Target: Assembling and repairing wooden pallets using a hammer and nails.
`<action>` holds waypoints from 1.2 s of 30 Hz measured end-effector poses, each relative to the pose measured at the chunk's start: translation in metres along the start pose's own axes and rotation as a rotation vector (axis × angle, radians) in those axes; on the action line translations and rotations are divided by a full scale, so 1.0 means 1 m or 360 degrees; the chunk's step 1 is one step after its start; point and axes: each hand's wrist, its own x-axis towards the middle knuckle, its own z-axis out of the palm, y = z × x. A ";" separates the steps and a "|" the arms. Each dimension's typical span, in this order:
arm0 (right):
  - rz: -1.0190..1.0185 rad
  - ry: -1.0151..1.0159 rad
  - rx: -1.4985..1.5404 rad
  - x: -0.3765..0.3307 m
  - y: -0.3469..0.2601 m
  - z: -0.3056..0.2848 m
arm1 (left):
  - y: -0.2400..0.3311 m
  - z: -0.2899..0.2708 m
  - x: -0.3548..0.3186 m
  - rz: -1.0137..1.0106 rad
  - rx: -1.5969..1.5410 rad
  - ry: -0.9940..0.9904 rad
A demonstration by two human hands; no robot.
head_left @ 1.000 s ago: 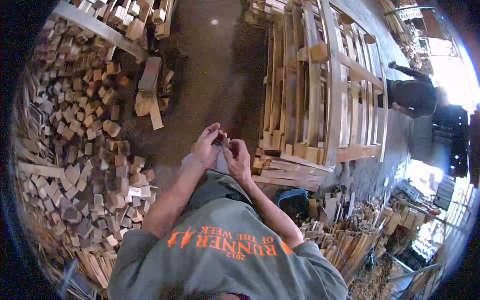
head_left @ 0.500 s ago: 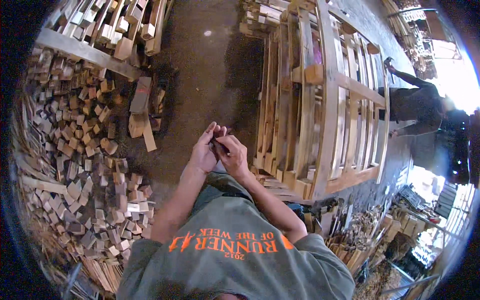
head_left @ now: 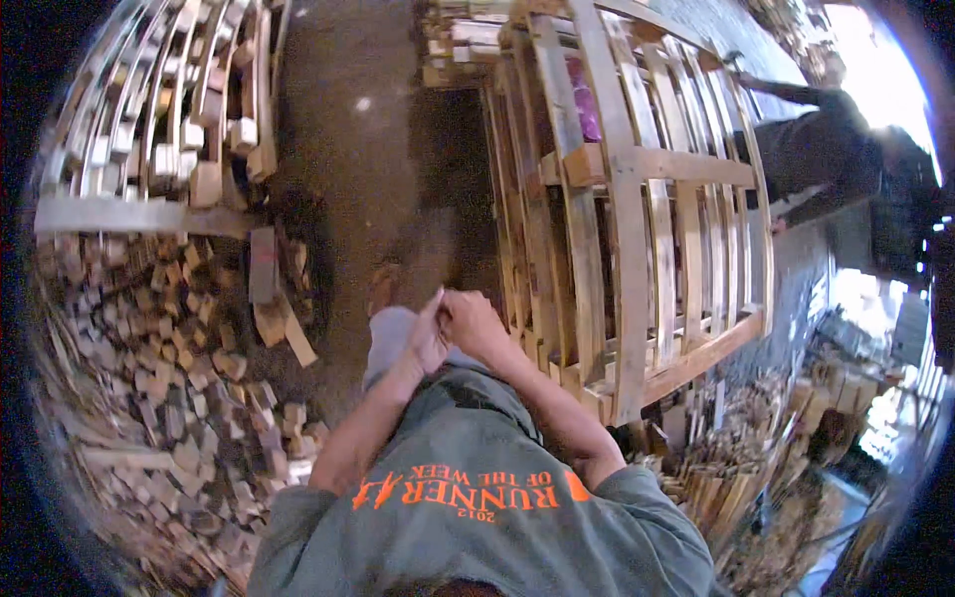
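Note:
My left hand (head_left: pixel 429 343) and my right hand (head_left: pixel 476 320) meet in front of my waist, above my raised leg. The right hand's fingers are bent and pressed against the left hand's fingertips. Much of the left hand's fingers lies behind the right hand, with its thumb side pointing up. Both look closed, and whatever is pinched between them is hidden and slightly blurred. Just right of the hands stands a tall stack of wooden pallets (head_left: pixel 629 284).
Loose wood offcuts (head_left: pixel 189 348) are heaped at the left, below racked timber (head_left: pixel 204 129). Another person (head_left: pixel 816 149) stands beyond the pallets with a hand at their edge. Wood scraps (head_left: pixel 736 468) lie at lower right. A dark floor strip (head_left: pixel 353 199) runs ahead.
My hands have drawn closer together and sit lower in view; the right now covers more of the left. My leg has come forward beneath them. The surroundings have shifted as my head turned.

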 end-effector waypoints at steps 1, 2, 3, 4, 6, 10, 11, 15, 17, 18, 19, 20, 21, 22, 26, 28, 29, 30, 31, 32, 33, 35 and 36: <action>0.0219 -0.0139 0.0008 0.003 -0.008 -0.008 | -0.001 0.005 0.001 -0.0068 0.0013 0.0104; 0.0205 0.0033 0.0110 0.002 -0.008 -0.009 | -0.002 0.008 0.002 -0.0134 0.0030 0.0212; 0.0183 0.0211 0.0206 0.003 -0.008 -0.014 | 0.002 0.011 0.004 -0.0191 0.0050 0.0315; 0.0292 0.0282 0.0538 0.006 -0.009 -0.024 | 0.008 0.002 0.020 -0.0194 0.0044 0.0382; 0.0600 0.0601 0.0226 0.008 0.036 -0.005 | 0.030 -0.004 0.025 -0.0217 0.0405 0.0399; 0.1212 0.0787 -0.0603 -0.014 0.208 0.055 | 0.061 -0.022 0.055 -0.0328 0.1163 0.0151; 0.1340 0.0564 -0.0868 -0.024 0.232 0.061 | 0.065 -0.028 0.061 -0.0374 0.1201 0.0127; 0.1940 0.0521 0.0265 0.024 0.236 0.024 | 0.103 -0.059 0.053 -0.0651 0.0849 0.0352; 0.1971 0.0589 0.0271 0.027 0.237 0.023 | 0.114 -0.077 0.051 -0.0864 0.0693 0.0460; 0.1990 0.0618 0.0243 0.028 0.236 0.024 | 0.117 -0.080 0.048 -0.0938 0.0685 0.0452; 0.2005 0.0647 0.0211 0.028 0.235 0.025 | 0.118 -0.081 0.042 -0.0992 0.0596 0.0419; 0.2018 0.0678 0.0175 0.028 0.235 0.025 | 0.118 -0.082 0.040 -0.1026 0.0679 0.0485; 0.2031 0.0703 0.0138 0.027 0.234 0.026 | 0.118 -0.078 0.036 -0.1060 0.0756 0.0556; 0.2044 0.0728 0.0098 0.027 0.232 0.027 | 0.120 -0.074 0.035 -0.1062 0.0883 0.0537; 0.2016 0.0674 -0.0130 0.028 0.226 0.049 | 0.120 -0.055 0.039 -0.0914 0.1129 0.0495; 0.1907 0.0582 -0.0018 0.030 0.222 0.061 | 0.120 -0.026 0.043 -0.0902 0.1232 0.0419; 0.1853 0.0622 0.0223 0.032 0.217 0.063 | 0.121 -0.014 0.043 -0.0878 0.1319 0.0381; 0.1884 0.0835 0.0364 0.036 0.200 0.065 | 0.121 -0.009 0.044 -0.0871 0.1333 0.0356; 0.1903 0.1043 0.0505 0.040 0.182 0.062 | 0.120 -0.005 0.045 -0.0797 0.1527 0.0313; 0.2011 0.0888 0.0637 0.048 0.153 0.041 | 0.122 -0.006 0.045 -0.0695 0.1699 0.0297; 0.2035 0.0907 0.0658 0.040 0.144 0.037 | 0.122 -0.001 0.047 -0.0701 0.1713 0.0255; 0.1994 0.0992 0.0680 0.021 0.125 0.041 | 0.122 0.005 0.053 -0.0818 0.1514 0.0239; 0.1910 0.1012 0.0690 0.007 0.116 0.046 | 0.122 0.007 0.056 -0.0881 0.1446 0.0143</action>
